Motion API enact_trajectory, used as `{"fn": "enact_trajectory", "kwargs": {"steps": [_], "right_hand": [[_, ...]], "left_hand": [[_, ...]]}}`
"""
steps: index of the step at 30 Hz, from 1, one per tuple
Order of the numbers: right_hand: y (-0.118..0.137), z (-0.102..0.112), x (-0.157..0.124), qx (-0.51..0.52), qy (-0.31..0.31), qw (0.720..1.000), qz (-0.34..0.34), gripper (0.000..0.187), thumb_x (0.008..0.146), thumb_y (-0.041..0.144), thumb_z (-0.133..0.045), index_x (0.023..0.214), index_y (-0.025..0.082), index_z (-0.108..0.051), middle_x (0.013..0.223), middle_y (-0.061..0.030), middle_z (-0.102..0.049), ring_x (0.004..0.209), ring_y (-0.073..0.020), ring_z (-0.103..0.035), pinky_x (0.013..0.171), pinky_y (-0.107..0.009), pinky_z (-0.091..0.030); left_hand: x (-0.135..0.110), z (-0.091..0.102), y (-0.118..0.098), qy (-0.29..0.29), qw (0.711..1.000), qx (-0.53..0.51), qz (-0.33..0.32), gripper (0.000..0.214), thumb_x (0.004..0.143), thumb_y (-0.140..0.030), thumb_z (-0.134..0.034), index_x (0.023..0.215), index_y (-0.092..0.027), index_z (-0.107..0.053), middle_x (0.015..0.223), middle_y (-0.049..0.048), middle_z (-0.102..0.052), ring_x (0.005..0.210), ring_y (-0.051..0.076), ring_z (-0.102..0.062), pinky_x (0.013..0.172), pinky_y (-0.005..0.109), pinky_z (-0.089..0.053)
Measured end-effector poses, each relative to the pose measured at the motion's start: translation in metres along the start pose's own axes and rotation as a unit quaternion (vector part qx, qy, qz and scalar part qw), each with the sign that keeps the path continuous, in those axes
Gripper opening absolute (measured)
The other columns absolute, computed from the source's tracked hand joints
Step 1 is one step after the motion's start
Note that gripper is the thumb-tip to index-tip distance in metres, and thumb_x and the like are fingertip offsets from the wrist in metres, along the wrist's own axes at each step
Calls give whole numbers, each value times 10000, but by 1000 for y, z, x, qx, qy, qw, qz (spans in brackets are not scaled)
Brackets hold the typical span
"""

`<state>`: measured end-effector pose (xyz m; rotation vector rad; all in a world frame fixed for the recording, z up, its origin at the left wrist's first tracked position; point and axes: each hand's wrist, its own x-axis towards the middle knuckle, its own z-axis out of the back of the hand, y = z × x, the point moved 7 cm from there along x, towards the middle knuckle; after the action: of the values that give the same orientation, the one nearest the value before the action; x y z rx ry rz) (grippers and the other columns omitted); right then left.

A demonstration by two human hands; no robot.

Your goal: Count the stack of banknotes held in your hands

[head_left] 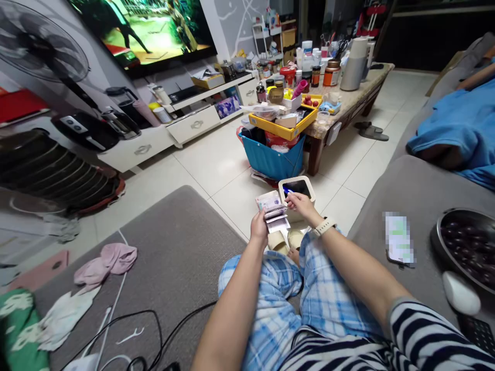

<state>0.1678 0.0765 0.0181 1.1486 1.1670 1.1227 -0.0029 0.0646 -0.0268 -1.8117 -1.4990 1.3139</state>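
Observation:
My left hand (258, 226) is closed round a stack of banknotes (273, 210), held above my knees in blue plaid trousers. My right hand (300, 204), with a pale watch on its wrist, pinches the top edge of the notes with its fingertips. Just beyond both hands a small white bin (297, 186) with a dark inside stands on the tiled floor. Below the notes lie my beige slippers (285, 240).
A grey sofa (181, 257) holds pink cloths (108, 262), cables and a phone (399, 241). A dark bowl (466, 246) sits at right. Ahead stand a blue crate (273, 159), a cluttered marble table (350, 98) and a television (147, 28). Another person lies under a blue blanket (456, 129).

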Motion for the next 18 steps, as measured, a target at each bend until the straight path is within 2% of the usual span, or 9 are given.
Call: {"fn": "enact_trajectory", "kwargs": {"steps": [2,5,10,14,18], "right_hand": [[-21,-6,9,59,-9,996,-63,519,778,675,-546,670,167,-562,568,-6,-494,565,-129,-444,557,-280,-366],[-39,-6,7,100,-23,990,-93,502,697,654,-655,631,174,-524,532,25,-448,530,-104,-384,526,-264,-319],[-43,-13,1,98,14,992,-76,416,559,466,-806,649,176,-521,567,38,-497,564,-106,-410,560,-259,-316],[-45,-19,2,72,25,995,-62,380,563,418,-790,616,174,-504,570,36,-508,592,-115,-435,591,-265,-321],[-40,-23,1,75,45,996,-35,362,602,429,-769,634,174,-514,586,35,-519,601,-120,-450,599,-265,-331]], "left_hand": [[2,6,7,-15,1000,7,10,282,728,-344,-692,890,-113,-676,835,97,-717,834,248,-691,804,378,-528],[3,12,22,-29,999,9,23,252,714,-288,-699,897,-115,-675,825,90,-717,823,241,-692,790,365,-530],[2,8,34,-14,1000,-5,17,261,684,-213,-696,924,-111,-686,870,93,-728,842,240,-692,815,362,-523],[4,12,35,-41,999,-13,14,249,679,-205,-702,910,-115,-682,858,87,-725,831,232,-692,816,355,-521],[6,16,38,-65,997,-41,29,216,766,-265,-647,904,-102,-680,848,104,-720,825,238,-695,804,360,-525]]}}
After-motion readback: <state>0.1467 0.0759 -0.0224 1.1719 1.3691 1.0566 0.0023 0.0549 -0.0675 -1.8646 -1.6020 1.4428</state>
